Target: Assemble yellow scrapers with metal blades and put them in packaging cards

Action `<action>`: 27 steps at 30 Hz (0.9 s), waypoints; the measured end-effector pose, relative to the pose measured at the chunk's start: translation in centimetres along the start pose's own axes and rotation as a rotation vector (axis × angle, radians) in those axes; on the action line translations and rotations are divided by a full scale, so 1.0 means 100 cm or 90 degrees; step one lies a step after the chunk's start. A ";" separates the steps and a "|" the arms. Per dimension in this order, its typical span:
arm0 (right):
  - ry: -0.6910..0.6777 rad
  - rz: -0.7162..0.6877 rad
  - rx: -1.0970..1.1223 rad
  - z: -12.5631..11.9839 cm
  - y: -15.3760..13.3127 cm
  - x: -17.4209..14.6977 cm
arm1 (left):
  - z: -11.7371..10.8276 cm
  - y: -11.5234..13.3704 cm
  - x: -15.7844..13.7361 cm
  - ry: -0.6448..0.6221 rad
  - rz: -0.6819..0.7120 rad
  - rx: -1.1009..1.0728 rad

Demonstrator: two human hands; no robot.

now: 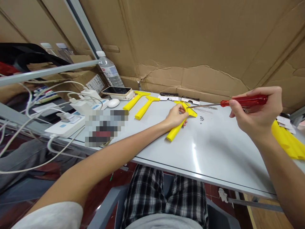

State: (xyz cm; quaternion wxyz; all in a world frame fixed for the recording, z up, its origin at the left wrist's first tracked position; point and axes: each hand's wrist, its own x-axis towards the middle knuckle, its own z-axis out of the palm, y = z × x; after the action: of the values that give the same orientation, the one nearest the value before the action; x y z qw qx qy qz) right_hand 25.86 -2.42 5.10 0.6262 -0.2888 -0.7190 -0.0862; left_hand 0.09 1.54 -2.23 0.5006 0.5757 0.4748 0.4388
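My left hand [175,117] is closed around a yellow plastic scraper [175,132] near its wide head, holding it on the white table. In my right hand [257,119] is a screwdriver [245,101] with a red handle. Its shaft points left and the tip meets the scraper head, as far as I can see. Just right of the scraper lie several small dark screws [201,119] and thin metal blades [205,110]. Two more yellow scrapers, one farther left [134,101] and one nearer [145,108], lie beyond my left forearm.
Black-and-white packaging cards [169,96] lie along the cardboard wall [190,41]. Yellow scraper parts [287,143] are piled at the right edge. On the left are a phone [118,91], a water bottle [111,71], a white rounded object [113,103] and a power strip [68,126] with tangled cables.
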 end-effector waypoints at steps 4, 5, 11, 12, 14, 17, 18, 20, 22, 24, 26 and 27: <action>0.011 0.011 -0.034 -0.004 0.005 0.001 | 0.000 0.000 0.000 -0.004 -0.001 0.003; 0.016 0.006 -0.046 -0.005 0.007 0.001 | 0.000 0.000 0.001 -0.004 0.001 0.002; 0.100 -0.084 -0.243 -0.010 0.013 0.002 | 0.000 -0.001 0.001 -0.007 0.007 0.007; 0.107 -0.081 -0.245 -0.010 0.014 0.002 | 0.000 0.000 0.000 -0.006 0.007 0.007; 0.110 -0.056 -0.231 -0.010 0.016 0.001 | 0.000 0.001 0.000 -0.005 0.004 0.005; 0.092 -0.025 -0.191 -0.009 0.018 -0.002 | 0.000 0.003 -0.002 -0.004 -0.006 0.002; 0.076 -0.027 -0.161 -0.008 0.018 -0.002 | 0.000 0.004 -0.002 -0.004 -0.007 0.002; 0.038 -0.050 -0.091 -0.007 0.018 -0.002 | 0.000 0.004 -0.002 -0.004 -0.005 0.001; 0.018 -0.070 -0.055 -0.007 0.015 -0.002 | 0.000 0.004 -0.002 -0.003 -0.001 0.001; 0.020 -0.053 -0.080 -0.007 0.011 -0.002 | 0.000 0.003 -0.002 -0.002 -0.002 0.001; 0.033 -0.013 -0.119 -0.008 0.008 -0.003 | 0.000 0.003 -0.002 -0.002 -0.003 0.002; 0.039 0.005 -0.135 -0.009 0.007 -0.003 | 0.000 0.003 -0.002 -0.002 -0.003 0.003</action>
State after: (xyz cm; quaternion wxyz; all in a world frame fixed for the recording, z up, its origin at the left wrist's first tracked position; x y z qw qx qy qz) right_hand 27.00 -2.37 4.78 0.6144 -0.3537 -0.6850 -0.1680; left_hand 0.09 1.37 -1.92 0.5012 0.5766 0.4763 0.4354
